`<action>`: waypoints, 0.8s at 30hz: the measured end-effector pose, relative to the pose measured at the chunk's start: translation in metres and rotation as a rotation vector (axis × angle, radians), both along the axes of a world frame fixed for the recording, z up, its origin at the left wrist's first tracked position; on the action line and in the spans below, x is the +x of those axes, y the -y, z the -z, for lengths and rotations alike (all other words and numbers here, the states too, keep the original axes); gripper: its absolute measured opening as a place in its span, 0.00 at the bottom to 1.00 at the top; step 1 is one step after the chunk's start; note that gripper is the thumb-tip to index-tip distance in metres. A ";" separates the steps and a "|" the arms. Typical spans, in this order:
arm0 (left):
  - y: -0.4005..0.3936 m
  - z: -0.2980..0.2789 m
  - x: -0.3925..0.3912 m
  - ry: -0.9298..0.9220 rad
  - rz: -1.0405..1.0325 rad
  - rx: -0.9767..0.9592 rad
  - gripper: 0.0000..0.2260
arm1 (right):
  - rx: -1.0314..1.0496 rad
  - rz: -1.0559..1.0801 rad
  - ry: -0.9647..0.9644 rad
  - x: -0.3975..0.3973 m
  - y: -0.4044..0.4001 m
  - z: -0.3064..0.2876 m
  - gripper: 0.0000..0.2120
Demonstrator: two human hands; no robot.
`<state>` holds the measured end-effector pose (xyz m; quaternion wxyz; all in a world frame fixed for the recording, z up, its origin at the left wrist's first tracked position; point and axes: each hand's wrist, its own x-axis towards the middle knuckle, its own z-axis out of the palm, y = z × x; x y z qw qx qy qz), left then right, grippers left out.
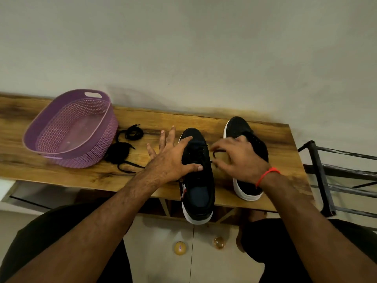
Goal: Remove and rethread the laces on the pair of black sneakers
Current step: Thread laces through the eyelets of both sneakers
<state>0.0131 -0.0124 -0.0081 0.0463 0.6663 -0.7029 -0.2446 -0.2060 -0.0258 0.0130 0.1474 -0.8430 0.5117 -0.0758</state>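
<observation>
Matt black cloth sneakers [199,180] on a smooth wood-grain table [61,166]; perforated plastic basket [71,127].

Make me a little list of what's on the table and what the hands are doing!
table: wooden table against a wall
basket: purple basket at far left
loose lace: black lace lying beside the basket
shoes: left sneaker, heel over the edge; right sneaker beside it
left hand: left hand spread on the left sneaker
right hand: right hand pinching a lace end

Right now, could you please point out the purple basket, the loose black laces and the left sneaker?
purple basket [48,117]: head view, left rim.
loose black laces [119,153]: head view, bunched middle.
left sneaker [201,193]: head view, tongue.
</observation>
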 end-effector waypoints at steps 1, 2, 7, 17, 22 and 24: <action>0.000 0.000 0.000 -0.001 0.000 0.003 0.45 | 0.023 -0.052 -0.094 0.006 -0.002 0.005 0.15; 0.000 -0.001 0.001 -0.001 -0.001 0.007 0.46 | 0.037 -0.083 -0.143 0.009 -0.002 0.010 0.13; -0.001 -0.003 0.002 -0.002 -0.012 0.014 0.45 | 0.077 0.141 0.077 -0.006 0.008 -0.006 0.07; 0.001 -0.002 -0.002 -0.016 -0.017 0.065 0.44 | 0.068 0.048 -0.103 -0.006 -0.002 0.001 0.18; 0.001 -0.003 0.003 -0.032 -0.030 0.084 0.43 | 0.097 -0.055 -0.124 0.005 0.002 -0.001 0.08; 0.000 -0.004 0.004 -0.037 -0.022 0.081 0.43 | 0.118 -0.006 -0.080 -0.009 0.009 -0.009 0.05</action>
